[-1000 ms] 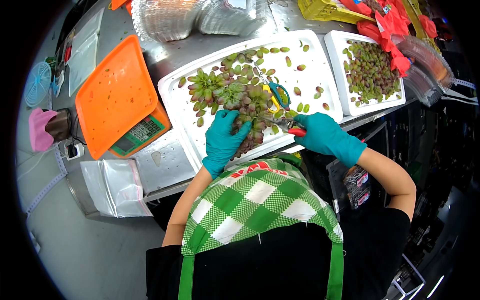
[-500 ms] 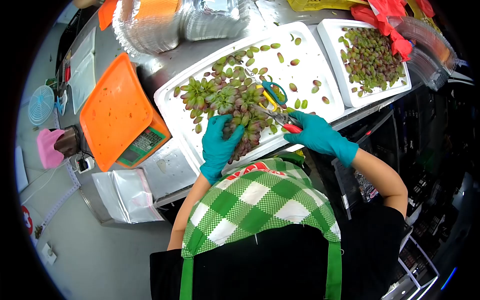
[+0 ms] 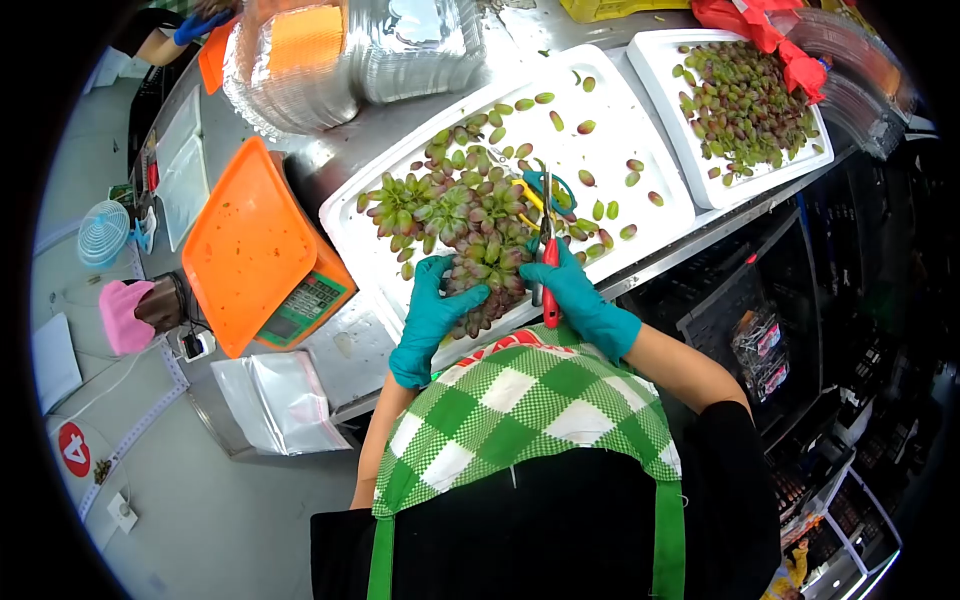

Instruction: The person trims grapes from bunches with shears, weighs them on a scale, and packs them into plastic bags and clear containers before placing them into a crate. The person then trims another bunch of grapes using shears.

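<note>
Teal gloves cover both hands. My left hand [image 3: 432, 312] has its thumb and fingers around the near-left side of a purple-green succulent cluster [image 3: 488, 262]. My right hand [image 3: 580, 298] holds red-handled pruning shears [image 3: 551, 285] at the cluster's right side, their blades pointing away from me. The cluster lies at the near edge of a large white foam tray [image 3: 625, 130]. Other green rosettes [image 3: 402, 205] and loose leaves [image 3: 587, 178] are in this tray. Scissors with teal and yellow handles [image 3: 562, 194] lie just beyond the shears.
A smaller white tray [image 3: 655, 60] of loose leaves stands at right. At left are an orange scale [image 3: 250, 250], plastic bags [image 3: 277, 402] and a small blue fan [image 3: 103, 233]. Clear plastic containers [image 3: 415, 45] are stacked behind. A co-worker's blue-gloved hand [image 3: 198, 27] shows top left.
My right hand has moved inward, turning the shears from slanted to nearly upright in view beside the cluster. The camera view has shifted, and a co-worker's gloved hand now shows at top left.
</note>
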A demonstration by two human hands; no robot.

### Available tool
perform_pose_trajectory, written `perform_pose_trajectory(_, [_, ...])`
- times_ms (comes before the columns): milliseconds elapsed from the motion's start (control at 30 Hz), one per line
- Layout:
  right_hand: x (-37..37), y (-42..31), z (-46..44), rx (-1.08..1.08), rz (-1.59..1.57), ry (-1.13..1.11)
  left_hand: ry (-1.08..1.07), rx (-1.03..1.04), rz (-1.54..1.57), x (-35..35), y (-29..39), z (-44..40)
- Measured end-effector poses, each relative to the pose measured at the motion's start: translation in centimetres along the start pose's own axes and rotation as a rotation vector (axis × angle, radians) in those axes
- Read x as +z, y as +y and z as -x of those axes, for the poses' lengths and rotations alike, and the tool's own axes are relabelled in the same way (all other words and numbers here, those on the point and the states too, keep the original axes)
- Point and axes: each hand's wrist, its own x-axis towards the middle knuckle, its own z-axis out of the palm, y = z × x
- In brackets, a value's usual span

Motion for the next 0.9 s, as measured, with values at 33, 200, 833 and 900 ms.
perform_pose_trajectory(33, [0.3,0.2,0.4,-0.049,-0.002,0.024,-0.013,-0.024,0.023,-0.1,-0.2,0.0])
perform_pose_trajectory(200, [0.9,-1.0,2.0,-0.019,-0.014,-0.032,-0.061,-0.193,0.404,-0.3,0.4,1.0])
perform_pose_trajectory(833, [6.4,-11.5,8.0,-0.315,0.166,-0.468,-0.174,-0.078,1.492,-1.9,-2.1,3.8])
perform_pose_trajectory(900, [5.1,-11.4,6.6,-0.577,0.461,-0.394,-0.161,-0.031,1.413,-2.3,-1.0,3.6])
